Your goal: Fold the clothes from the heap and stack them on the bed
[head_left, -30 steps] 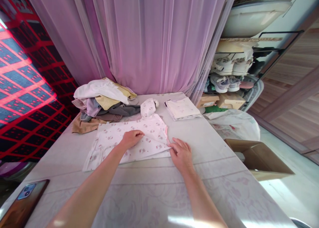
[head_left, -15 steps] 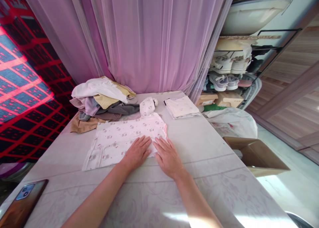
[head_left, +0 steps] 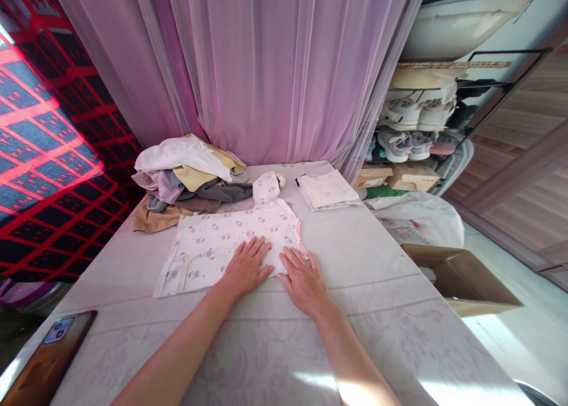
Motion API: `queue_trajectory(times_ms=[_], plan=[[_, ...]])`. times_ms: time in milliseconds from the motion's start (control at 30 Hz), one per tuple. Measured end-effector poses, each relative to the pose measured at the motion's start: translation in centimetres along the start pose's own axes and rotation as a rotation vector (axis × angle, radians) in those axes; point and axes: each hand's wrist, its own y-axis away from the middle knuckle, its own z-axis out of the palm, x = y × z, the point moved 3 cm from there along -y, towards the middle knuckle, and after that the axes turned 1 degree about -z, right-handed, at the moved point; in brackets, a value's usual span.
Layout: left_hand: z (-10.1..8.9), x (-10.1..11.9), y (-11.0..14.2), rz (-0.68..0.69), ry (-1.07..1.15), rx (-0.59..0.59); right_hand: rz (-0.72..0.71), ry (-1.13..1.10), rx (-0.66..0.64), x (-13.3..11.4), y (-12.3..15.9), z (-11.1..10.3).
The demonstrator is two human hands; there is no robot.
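Observation:
A small white printed garment (head_left: 213,246) lies spread flat on the table (head_left: 390,335), its hood toward the far side. My left hand (head_left: 246,267) rests flat on the near right part of it, fingers stretched out. My right hand (head_left: 304,279) lies flat beside it at the garment's near right corner, fingers apart. Neither hand holds anything.
A heap of unfolded clothes (head_left: 186,175) sits at the far left of the table. A folded white piece (head_left: 326,190) lies at the far right. A phone (head_left: 47,358) is at the near left edge. A cardboard box (head_left: 461,279) and shoe rack (head_left: 412,128) stand right of the table.
A second ago my left hand was curled on the garment and my right was at its right edge. Both hands now lie flat, side by side, on its near right part.

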Motion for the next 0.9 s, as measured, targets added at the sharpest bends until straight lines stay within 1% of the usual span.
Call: queue_trajectory(times_ms=[100, 200, 267, 433, 533, 633, 733, 900], plan=[[-0.5, -0.4, 0.4, 0.001, -0.010, -0.032, -0.001, 0.008, -0.002, 0.1, 0.0, 0.2], [-1.1, -2.0, 1.9, -0.037, -0.040, -0.038, -0.002, 0.018, -0.006, 0.2, 0.0, 0.4], [-1.4, -3.8, 3.5, -0.064, -0.066, -0.033, -0.002, 0.029, -0.006, 0.2, 0.0, 0.4], [-2.0, -9.1, 7.9, -0.150, -0.120, -0.013, 0.000, 0.061, -0.008, 0.2, 0.1, 0.5], [-2.0, -10.9, 9.4, -0.197, -0.113, -0.024, 0.001, 0.091, -0.005, 0.2, 0.1, 0.5], [-1.9, -11.4, 9.7, -0.219, -0.073, -0.033, -0.001, 0.116, -0.004, 0.1, 0.2, 0.5], [-1.8, -11.7, 9.3, -0.233, 0.012, -0.008, 0.000, 0.126, 0.019, 0.1, 0.2, 0.5], [-2.8, -13.6, 9.0, -0.331, 0.222, 0.047, 0.013, 0.136, 0.072, 0.1, 0.3, 0.5]])
